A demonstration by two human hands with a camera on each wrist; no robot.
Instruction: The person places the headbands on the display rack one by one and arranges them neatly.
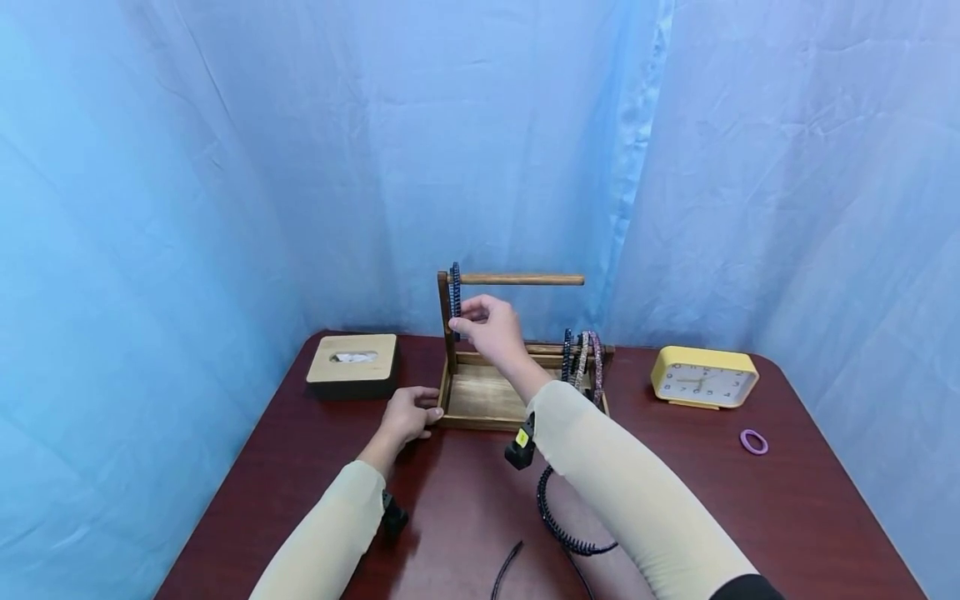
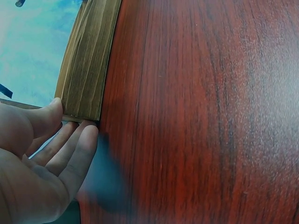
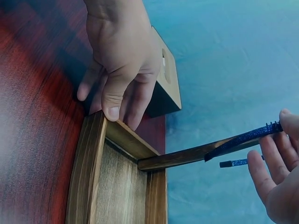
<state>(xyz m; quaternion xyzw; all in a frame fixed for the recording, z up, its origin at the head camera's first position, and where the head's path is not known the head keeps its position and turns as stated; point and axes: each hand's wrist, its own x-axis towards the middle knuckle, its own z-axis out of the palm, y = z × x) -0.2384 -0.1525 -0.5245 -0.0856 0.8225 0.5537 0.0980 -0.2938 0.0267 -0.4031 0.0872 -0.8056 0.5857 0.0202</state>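
Note:
A wooden rack (image 1: 487,422) with a tray base has a post at its left and a rod (image 1: 525,279) on top. On that rod, close to the post, hangs a glittery blue toothed headband (image 1: 455,283). My right hand (image 1: 491,329) pinches the headband's lower part between thumb and fingers; one dark end tip shows beside it in the right wrist view. At the tray's front left corner, my left hand (image 1: 407,414) rests its thumb on the rim (image 3: 100,120), with the fingers fairly straight along the outer side wall.
Several headbands (image 1: 582,358), dark blue, beige and pink, hang on the lower bar at right. Black headbands (image 1: 551,517) lie in front, partly under my right forearm. A tissue box (image 1: 352,387) stands left; a yellow clock (image 1: 705,358) and purple ring (image 1: 753,442) are at right.

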